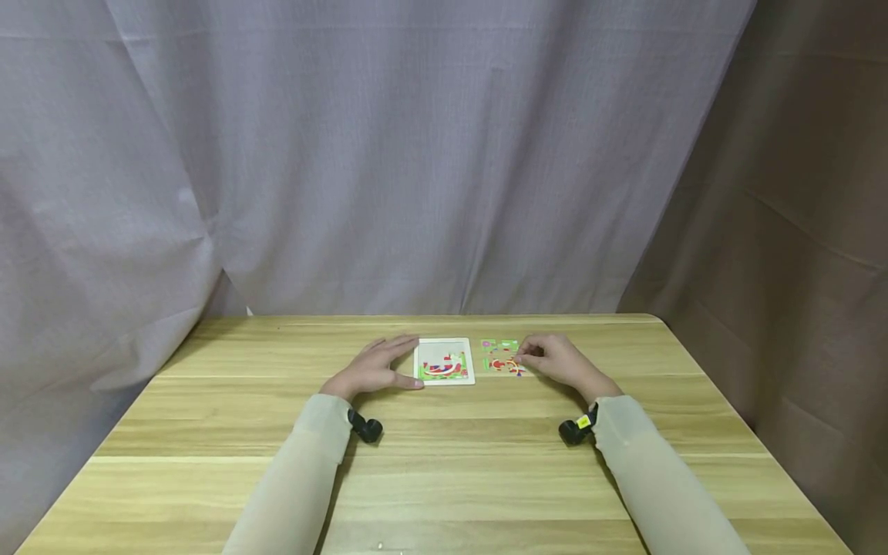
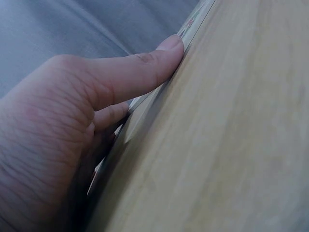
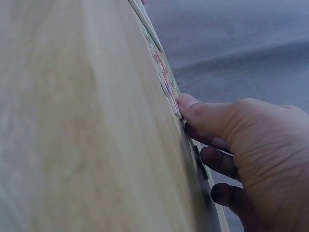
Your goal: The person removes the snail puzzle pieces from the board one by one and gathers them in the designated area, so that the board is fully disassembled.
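Observation:
A white-framed jigsaw tray (image 1: 445,340) lies on the table, its lower part filled with red, green and white pieces and its upper part bare. My left hand (image 1: 378,365) spreads along the tray's left side, fingers at the upper corner and thumb (image 2: 169,48) resting on the lower corner. Right of the tray lie several loose jigsaw pieces (image 1: 496,365), green, red and yellow. At their right edge my right hand (image 1: 555,361) pinches a jigsaw piece with thumb (image 3: 190,104) and forefinger; the piece is mostly hidden. The other right fingers curl loosely above the table.
The wooden table (image 1: 458,478) reaches back to a grey curtain (image 1: 388,169). A darker curtain (image 1: 784,231) hangs along the right side. Each wrist wears a small black camera, one at the left wrist (image 1: 368,428) and one at the right (image 1: 574,430).

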`<state>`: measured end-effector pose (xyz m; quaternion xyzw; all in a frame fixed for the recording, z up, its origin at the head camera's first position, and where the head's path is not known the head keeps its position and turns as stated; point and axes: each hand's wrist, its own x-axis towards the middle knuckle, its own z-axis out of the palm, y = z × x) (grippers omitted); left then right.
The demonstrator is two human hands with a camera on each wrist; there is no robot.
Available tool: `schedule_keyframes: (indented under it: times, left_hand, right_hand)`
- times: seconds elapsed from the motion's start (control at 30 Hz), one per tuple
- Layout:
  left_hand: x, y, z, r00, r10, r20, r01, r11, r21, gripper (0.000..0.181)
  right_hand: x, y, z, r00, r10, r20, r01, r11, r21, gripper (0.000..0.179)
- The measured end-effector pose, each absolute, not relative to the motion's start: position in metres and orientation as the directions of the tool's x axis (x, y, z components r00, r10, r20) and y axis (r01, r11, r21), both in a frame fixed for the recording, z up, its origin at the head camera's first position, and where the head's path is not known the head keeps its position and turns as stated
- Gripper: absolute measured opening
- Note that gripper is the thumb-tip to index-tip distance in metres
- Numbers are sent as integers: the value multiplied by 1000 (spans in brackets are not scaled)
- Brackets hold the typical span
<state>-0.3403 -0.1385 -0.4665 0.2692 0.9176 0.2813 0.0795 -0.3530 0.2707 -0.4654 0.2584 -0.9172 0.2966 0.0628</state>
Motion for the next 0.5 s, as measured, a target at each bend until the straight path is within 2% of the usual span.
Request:
schedule_keyframes:
  times: [0.5]
  left_hand:
    - [-342, -138, -468, -845, 534, -3, 443, 704, 555, 104]
  right_hand:
    - [-350, 265, -459, -868, -428, 251, -494, 699, -518, 8]
